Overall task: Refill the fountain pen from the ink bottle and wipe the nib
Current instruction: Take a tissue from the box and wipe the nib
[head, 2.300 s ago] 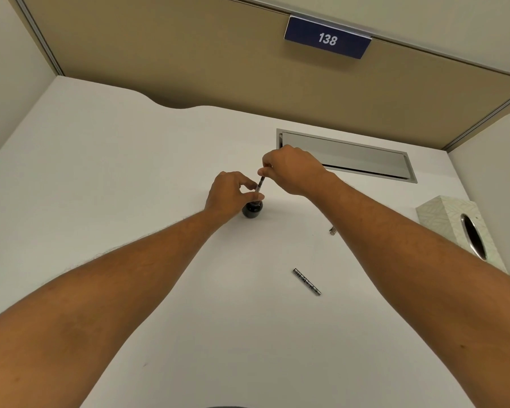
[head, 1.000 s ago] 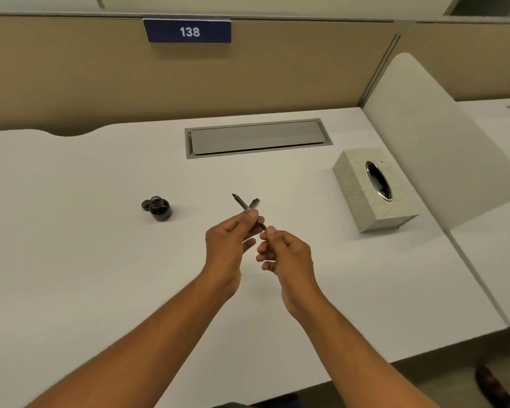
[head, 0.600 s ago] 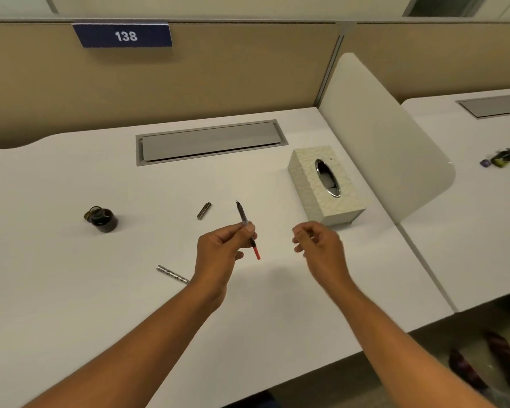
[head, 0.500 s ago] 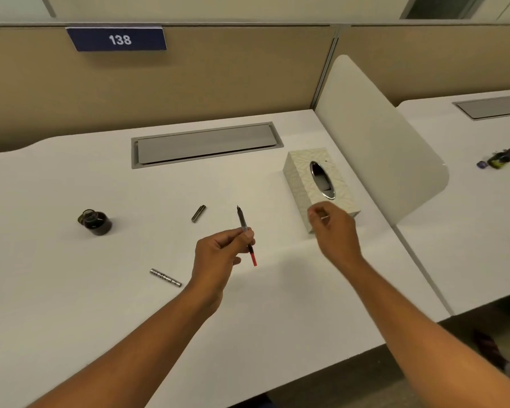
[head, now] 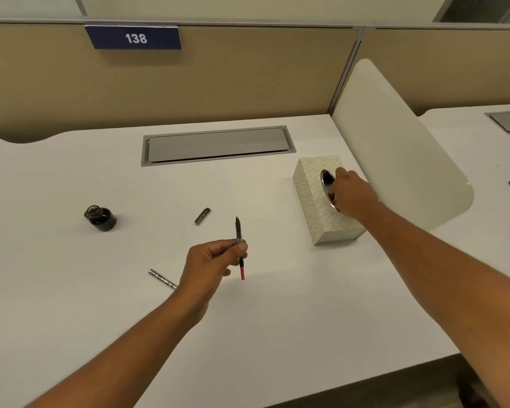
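White laminate desk (head: 71, 290) carries the open round dark-glass ink bottle (head: 101, 218), set well to the left. The slim fountain pen section with red converter end (head: 240, 248) is pinched nib-up by the left hand (head: 212, 263), likely against drips. The right hand (head: 352, 194) is dipped into the pale patterned tissue box (head: 315, 207); its grasp cannot be told.

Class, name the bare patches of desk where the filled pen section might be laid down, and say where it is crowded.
Free: the near desk between the forearms, and left of the ink bottle. Crowded: around the left hand, between metal barrel and small cap; the right hand occupies the tissue box.
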{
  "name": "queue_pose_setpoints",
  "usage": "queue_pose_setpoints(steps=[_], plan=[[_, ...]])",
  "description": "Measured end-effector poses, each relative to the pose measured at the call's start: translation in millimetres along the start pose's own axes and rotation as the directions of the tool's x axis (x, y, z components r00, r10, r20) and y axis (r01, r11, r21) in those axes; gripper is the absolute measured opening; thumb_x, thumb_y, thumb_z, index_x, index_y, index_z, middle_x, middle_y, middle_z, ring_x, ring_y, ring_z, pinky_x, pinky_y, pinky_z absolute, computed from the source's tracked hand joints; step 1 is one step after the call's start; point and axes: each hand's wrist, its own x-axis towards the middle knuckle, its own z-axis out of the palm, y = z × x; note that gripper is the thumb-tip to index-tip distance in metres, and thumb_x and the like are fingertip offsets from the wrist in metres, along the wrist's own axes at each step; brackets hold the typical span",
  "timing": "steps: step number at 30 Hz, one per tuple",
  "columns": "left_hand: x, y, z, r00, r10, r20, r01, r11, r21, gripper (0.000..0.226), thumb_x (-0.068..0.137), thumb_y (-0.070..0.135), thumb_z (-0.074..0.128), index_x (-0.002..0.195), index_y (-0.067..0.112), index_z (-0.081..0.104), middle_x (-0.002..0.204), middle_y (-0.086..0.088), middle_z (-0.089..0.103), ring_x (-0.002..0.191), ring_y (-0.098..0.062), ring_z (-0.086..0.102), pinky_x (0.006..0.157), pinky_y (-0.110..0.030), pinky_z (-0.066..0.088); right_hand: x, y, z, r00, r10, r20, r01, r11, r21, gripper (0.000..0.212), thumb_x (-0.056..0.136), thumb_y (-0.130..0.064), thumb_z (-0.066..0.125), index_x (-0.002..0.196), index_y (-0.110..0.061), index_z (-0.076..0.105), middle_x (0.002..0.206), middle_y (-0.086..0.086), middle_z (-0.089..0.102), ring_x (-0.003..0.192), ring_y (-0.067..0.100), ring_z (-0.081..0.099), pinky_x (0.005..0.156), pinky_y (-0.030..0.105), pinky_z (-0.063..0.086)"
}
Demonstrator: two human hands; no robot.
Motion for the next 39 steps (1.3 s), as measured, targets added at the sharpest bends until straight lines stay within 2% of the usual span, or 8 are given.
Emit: queue_pose_setpoints(steps=[5, 9, 15, 21, 26, 31, 35, 39], plan=[[5, -2, 0, 1.0, -0.022, 0.01, 0.022, 1.0, -0.002, 0.009, 0.089, 0.035, 0.082, 0.095, 0.031, 0.087, 0.094, 0.0, 0.084, 0.086, -0.012, 0.072, 0.08, -0.032, 0.053, 10, 4, 10, 0.988, 0.009, 0.154, 0.023, 0.979, -0.202, 0.021, 0.093, -0.021, 0.067, 0.113, -0.017, 0.074, 0.171, 0.0, 0.018, 0.144, 0.042, 0.032, 0.095, 0.047, 0.053], [10, -2, 2, 0.999, -0.029, 0.016, 0.029, 1.0, 0.007, 0.011, 0.088, 0.037, 0.082, 0.096, 0.032, 0.086, 0.094, 0.001, 0.083, 0.085, -0.01, 0.072, 0.078, -0.031, 0.053, 24, 5, 18, 0.949, 0.078, 0.305, -0.054, 0.995, -0.087, 0.023, 0.096, -0.01, 0.058, 0.114, -0.014, 0.073, 0.174, -0.009, -0.01, 0.157, 0.04, 0.006, 0.108, 0.057, 0.045], [16, -2, 5, 0.999, -0.036, 0.029, 0.036, 0.999, 0.008, 0.01, 0.089, 0.037, 0.082, 0.096, 0.032, 0.086, 0.094, 0.002, 0.083, 0.084, -0.01, 0.072, 0.078, -0.031, 0.053, 25, 0, 18, 0.963, 0.09, 0.252, -0.061, 0.991, -0.119, 0.027, 0.097, -0.004, 0.054, 0.119, -0.008, 0.069, 0.174, -0.003, -0.01, 0.153, 0.043, 0.017, 0.102, 0.056, 0.05], [18, -3, 6, 0.999, -0.04, 0.036, 0.04, 0.999, 0.001, 0.008, 0.089, 0.035, 0.082, 0.095, 0.032, 0.086, 0.092, 0.002, 0.083, 0.08, -0.006, 0.072, 0.077, -0.03, 0.052, 22, -2, 13, 0.976, 0.057, 0.209, -0.049, 0.998, -0.046, 0.028, 0.101, -0.007, 0.052, 0.125, -0.006, 0.065, 0.175, 0.002, -0.005, 0.121, 0.037, 0.046, 0.076, 0.043, 0.054], [17, -2, 6, 0.998, -0.046, 0.037, 0.046, 0.999, -0.003, 0.009, 0.089, 0.035, 0.082, 0.096, 0.032, 0.086, 0.091, 0.002, 0.083, 0.079, -0.006, 0.072, 0.076, -0.03, 0.051, 20, -2, 14, 0.979, 0.095, 0.179, -0.093, 0.995, -0.021, 0.017, 0.101, -0.009, 0.056, 0.109, -0.004, 0.07, 0.175, 0.001, 0.005, 0.129, 0.036, 0.045, 0.09, 0.048, 0.055], [15, -1, 5, 0.998, -0.042, 0.037, 0.043, 0.999, -0.009, 0.009, 0.088, 0.034, 0.082, 0.096, 0.031, 0.087, 0.09, 0.002, 0.083, 0.079, -0.006, 0.073, 0.076, -0.03, 0.05, 30, 4, 0, 0.988, 0.087, 0.126, -0.084, 0.996, -0.027, 0.024, 0.098, -0.016, 0.057, 0.108, -0.003, 0.075, 0.143, 0.015, 0.052, 0.131, 0.032, 0.047, 0.101, 0.041, 0.047], [13, 0, 5, 0.999, -0.037, 0.031, 0.037, 0.999, -0.009, 0.009, 0.088, 0.034, 0.082, 0.095, 0.031, 0.087, 0.091, 0.001, 0.084, 0.081, -0.008, 0.074, 0.077, -0.03, 0.051, 38, 1, -25, 0.915, 0.317, 0.251, -0.363, 0.917, 0.164, 0.029, 0.087, -0.035, 0.07, 0.096, -0.008, 0.069, 0.105, 0.009, 0.066, 0.112, 0.029, 0.06, 0.099, 0.039, 0.043], [10, 1, 5, 0.999, -0.028, 0.035, 0.028, 1.0, -0.013, 0.009, 0.088, 0.033, 0.082, 0.095, 0.03, 0.087, 0.092, 0.0, 0.084, 0.08, -0.007, 0.075, 0.078, -0.032, 0.052, 38, 6, -31, 0.835, 0.461, 0.299, -0.547, 0.64, 0.54, 0.023, 0.074, -0.02, 0.077, 0.075, -0.004, 0.061, 0.08, 0.012, 0.063, 0.072, 0.03, 0.065, 0.062, 0.03, 0.05]])
